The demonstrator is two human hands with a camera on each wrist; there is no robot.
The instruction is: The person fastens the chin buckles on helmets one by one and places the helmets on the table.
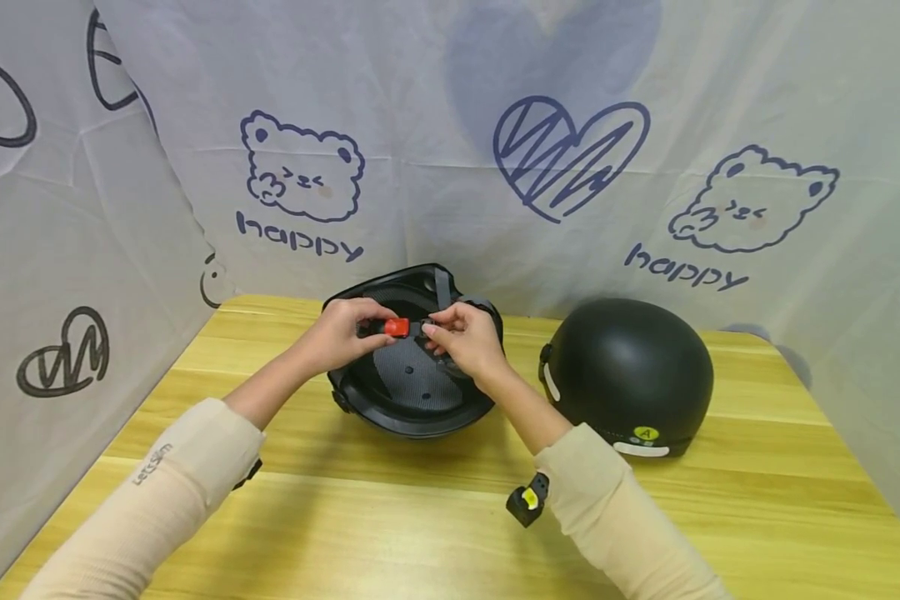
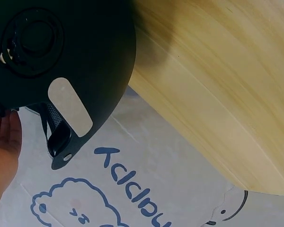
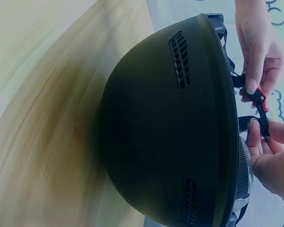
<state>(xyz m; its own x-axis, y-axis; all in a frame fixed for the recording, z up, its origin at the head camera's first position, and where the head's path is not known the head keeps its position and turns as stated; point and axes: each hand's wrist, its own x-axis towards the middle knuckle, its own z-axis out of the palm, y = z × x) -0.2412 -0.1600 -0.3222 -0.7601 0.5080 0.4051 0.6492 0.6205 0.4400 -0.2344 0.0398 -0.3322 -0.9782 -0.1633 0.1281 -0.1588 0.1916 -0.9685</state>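
A black helmet lies upside down on the table, its grey mesh lining facing up. Above its opening, my left hand pinches the red and black buckle half on one chin strap end. My right hand holds the black buckle tongue of the other strap end between thumb and fingers. The two halves meet end to end, with a dark piece showing between them in the right wrist view. At the left wrist, the helmet's dark shell covers part of my fingers and the buckle is hidden.
A second black helmet, dome up with a yellow "A" sticker, stands on the right of the wooden table. A white cloth with bear and heart drawings hangs behind the table and along its sides.
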